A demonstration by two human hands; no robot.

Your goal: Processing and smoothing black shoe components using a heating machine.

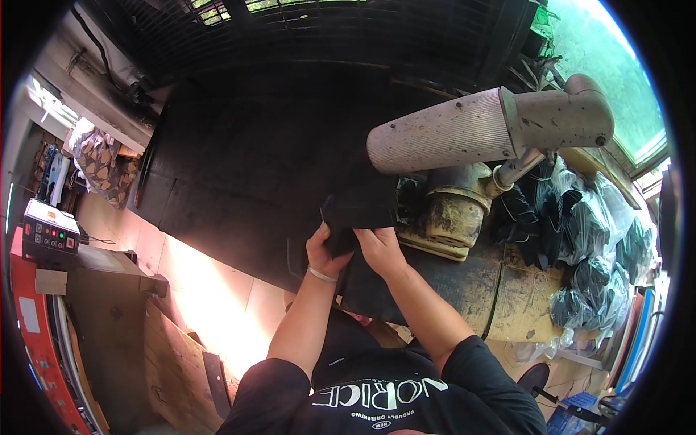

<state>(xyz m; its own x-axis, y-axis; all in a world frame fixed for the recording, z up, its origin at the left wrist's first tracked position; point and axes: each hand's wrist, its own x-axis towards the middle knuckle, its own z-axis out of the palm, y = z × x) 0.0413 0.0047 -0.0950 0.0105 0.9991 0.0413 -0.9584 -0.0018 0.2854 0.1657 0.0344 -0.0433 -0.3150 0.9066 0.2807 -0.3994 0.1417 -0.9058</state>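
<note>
Both hands are at the near edge of a dark tabletop, closed on a thin black sheet-like piece (pixel 361 206). My left hand (pixel 324 250), with a light band at the wrist, grips its lower left side with the thumb uppermost. Close beside it, my right hand (pixel 380 246) holds the lower right edge, its fingertips partly hidden by the piece. Black on black, its far outline blurs into the tabletop. Just right of the piece stands a grey jointed machine arm (pixel 449 130) with a ribbed, tapered head, above a worn yellowish round base (pixel 455 217).
A dark tabletop (pixel 232 167) stretches left and away. Bundles of black pieces in clear plastic bags (pixel 594 225) lie at the right. To the left sit a control box with lit buttons (pixel 51 228) and a brown cabinet (pixel 109 319). A dark grille (pixel 304 32) closes the back.
</note>
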